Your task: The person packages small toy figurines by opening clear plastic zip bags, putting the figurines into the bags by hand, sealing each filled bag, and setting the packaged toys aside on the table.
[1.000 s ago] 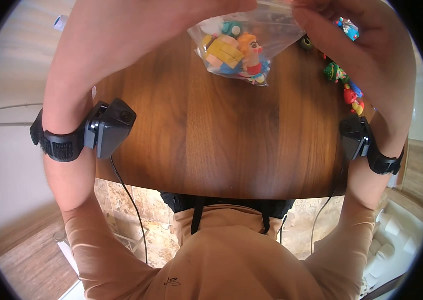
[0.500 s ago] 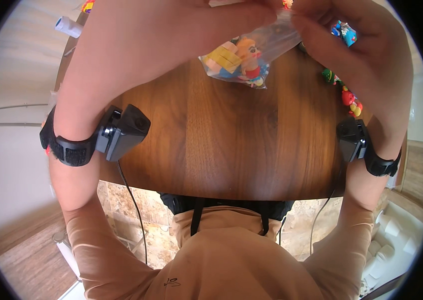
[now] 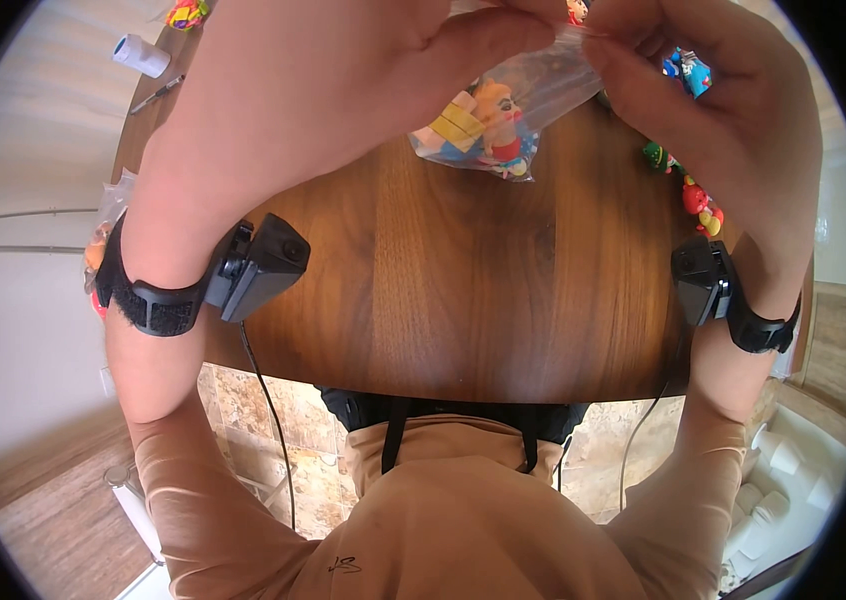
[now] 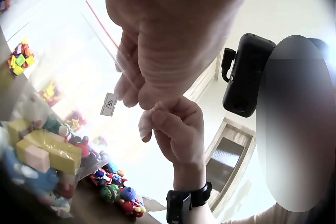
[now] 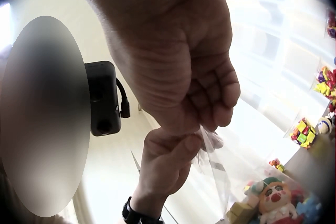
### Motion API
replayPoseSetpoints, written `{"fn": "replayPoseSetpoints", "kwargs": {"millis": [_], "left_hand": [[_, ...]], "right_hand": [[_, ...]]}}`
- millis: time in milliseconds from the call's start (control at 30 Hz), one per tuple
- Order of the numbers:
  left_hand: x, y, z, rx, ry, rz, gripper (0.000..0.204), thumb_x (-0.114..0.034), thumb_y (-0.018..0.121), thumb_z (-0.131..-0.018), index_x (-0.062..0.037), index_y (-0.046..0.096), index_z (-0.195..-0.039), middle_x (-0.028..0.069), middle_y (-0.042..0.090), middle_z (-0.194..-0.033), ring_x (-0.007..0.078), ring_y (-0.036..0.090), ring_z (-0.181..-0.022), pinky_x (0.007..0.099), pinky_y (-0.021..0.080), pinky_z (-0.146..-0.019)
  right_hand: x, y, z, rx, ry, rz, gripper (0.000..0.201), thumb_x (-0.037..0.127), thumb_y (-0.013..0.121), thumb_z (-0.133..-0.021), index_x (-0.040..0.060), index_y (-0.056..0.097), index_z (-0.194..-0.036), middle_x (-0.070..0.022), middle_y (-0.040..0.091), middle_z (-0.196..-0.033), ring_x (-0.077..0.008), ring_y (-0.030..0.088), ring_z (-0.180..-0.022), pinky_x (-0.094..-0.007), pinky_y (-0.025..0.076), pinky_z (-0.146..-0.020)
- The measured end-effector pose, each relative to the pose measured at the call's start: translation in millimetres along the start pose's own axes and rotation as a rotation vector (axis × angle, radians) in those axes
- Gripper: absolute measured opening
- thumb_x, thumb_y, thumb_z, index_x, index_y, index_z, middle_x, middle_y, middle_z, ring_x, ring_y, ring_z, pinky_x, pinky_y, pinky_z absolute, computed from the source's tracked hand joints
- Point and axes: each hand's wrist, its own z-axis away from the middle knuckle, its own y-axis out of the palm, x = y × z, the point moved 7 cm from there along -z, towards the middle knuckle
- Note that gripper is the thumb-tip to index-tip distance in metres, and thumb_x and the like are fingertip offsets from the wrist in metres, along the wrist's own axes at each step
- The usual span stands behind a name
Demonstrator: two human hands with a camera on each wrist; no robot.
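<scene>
A clear zip bag (image 3: 561, 85) hangs from both hands over the table. My left hand (image 3: 343, 90) pinches its top edge, thumb and fingertips close beside those of my right hand (image 3: 718, 120), which pinches the same edge at the right. In the left wrist view a red line (image 4: 102, 24) runs along the bag's top strip into the left fingers. Inside lie a toy figure with orange hair (image 3: 496, 105), yellow and pink blocks (image 3: 455, 125) and blue pieces. The left hand covers part of the bag in the head view.
Small toy figures (image 3: 703, 205) line the table's (image 3: 473, 290) right side, with a blue one (image 3: 688, 70) farther back. At the left edge are a white cylinder (image 3: 141, 55), a pen (image 3: 158, 93), bright wrapped pieces (image 3: 187, 13) and another clear bag (image 3: 115, 200) partly behind the left arm.
My left hand has slid right along the bag's top edge until its fingertips are near the right hand's. The left forearm followed, uncovering the pen. The right hand has barely moved.
</scene>
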Motion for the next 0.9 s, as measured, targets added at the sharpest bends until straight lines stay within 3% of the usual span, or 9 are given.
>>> {"fn": "replayPoseSetpoints", "kwargs": {"millis": [33, 100, 233, 300, 433, 500, 833, 900], "left_hand": [[2.6, -1.6, 2.3, 0.0, 0.001, -0.001, 0.008, -0.002, 0.071, -0.078, -0.0013, 0.068, -0.086, 0.0116, 0.065, -0.075, 0.0291, 0.062, -0.066, 0.0314, 0.05, -0.057], [-0.1, -2.7, 2.9, 0.039, 0.034, -0.085, 0.009, -0.001, 0.071, -0.077, -0.0019, 0.068, -0.085, 0.0111, 0.066, -0.077, 0.028, 0.063, -0.066, 0.032, 0.05, -0.057], [-4.2, 0.6, 5.4, 0.0, 0.032, -0.041, 0.011, 0.0, 0.071, -0.075, -0.0018, 0.069, -0.085, 0.01, 0.067, -0.078, 0.0258, 0.064, -0.066, 0.0316, 0.05, -0.056], [-1.6, 0.6, 5.7, -0.164, 0.039, 0.034, 0.012, 0.001, 0.072, -0.073, -0.0024, 0.069, -0.084, 0.0084, 0.067, -0.077, 0.0228, 0.064, -0.065, 0.0305, 0.05, -0.055], [-16.5, -3.3, 2.9, -0.129, 0.114, -0.124, 0.013, 0.002, 0.074, -0.071, -0.0025, 0.07, -0.082, 0.0078, 0.068, -0.077, 0.0214, 0.065, -0.066, 0.0291, 0.05, -0.054], [-8.0, -0.7, 6.0, -0.157, 0.135, -0.058, 0.014, 0.003, 0.074, -0.069, -0.0022, 0.07, -0.081, 0.0079, 0.068, -0.077, 0.0211, 0.065, -0.066, 0.0287, 0.051, -0.054], [1.5, 2.6, 8.8, -0.16, 0.086, 0.068, 0.015, 0.007, 0.073, -0.068, -0.0002, 0.07, -0.08, 0.0101, 0.069, -0.077, 0.0205, 0.067, -0.067, 0.0271, 0.051, -0.055], [3.5, 2.5, 8.3, -0.187, 0.03, 0.189, 0.015, 0.006, 0.073, -0.068, -0.0002, 0.071, -0.081, 0.0097, 0.069, -0.078, 0.0207, 0.068, -0.067, 0.0269, 0.052, -0.055]], "right_hand": [[4.3, 1.1, 0.6, -0.001, -0.001, 0.0, 0.005, 0.001, 0.069, -0.076, 0.0001, 0.064, -0.077, -0.0052, 0.062, -0.063, -0.0109, 0.059, -0.055, -0.0241, 0.045, -0.052], [17.4, 6.3, 0.6, 0.024, 0.007, 0.302, 0.006, 0.002, 0.069, -0.075, 0.0008, 0.064, -0.077, -0.0054, 0.061, -0.063, -0.012, 0.059, -0.054, -0.0243, 0.045, -0.051], [14.2, -0.1, -0.5, -0.047, 0.016, 0.162, 0.007, 0.002, 0.07, -0.073, 0.0017, 0.065, -0.078, -0.0056, 0.061, -0.063, -0.0134, 0.059, -0.053, -0.0245, 0.046, -0.052], [13.9, -1.1, -1.4, -0.064, 0.025, 0.133, 0.007, 0.003, 0.07, -0.071, 0.0031, 0.065, -0.077, -0.0057, 0.061, -0.062, -0.0142, 0.06, -0.052, -0.0244, 0.046, -0.051], [14.5, -2.4, -0.7, -0.093, 0.035, 0.15, 0.007, 0.003, 0.07, -0.071, 0.0038, 0.065, -0.075, -0.0054, 0.06, -0.061, -0.0141, 0.06, -0.052, -0.0245, 0.046, -0.049], [14.1, -2.1, -1.2, -0.03, 0.054, 0.175, 0.007, 0.004, 0.07, -0.07, 0.0044, 0.065, -0.074, -0.0051, 0.06, -0.06, -0.0143, 0.06, -0.052, -0.0247, 0.046, -0.049], [8.1, -1.2, 1.4, -0.081, -0.031, 0.084, 0.007, 0.004, 0.071, -0.071, 0.0051, 0.065, -0.075, -0.0058, 0.061, -0.062, -0.0165, 0.062, -0.053, -0.0254, 0.048, -0.049], [14.8, -1.5, -0.2, -0.06, 0.04, 0.185, 0.007, 0.003, 0.071, -0.071, 0.005, 0.065, -0.075, -0.0057, 0.061, -0.062, -0.0162, 0.062, -0.053, -0.0251, 0.049, -0.05]]}}
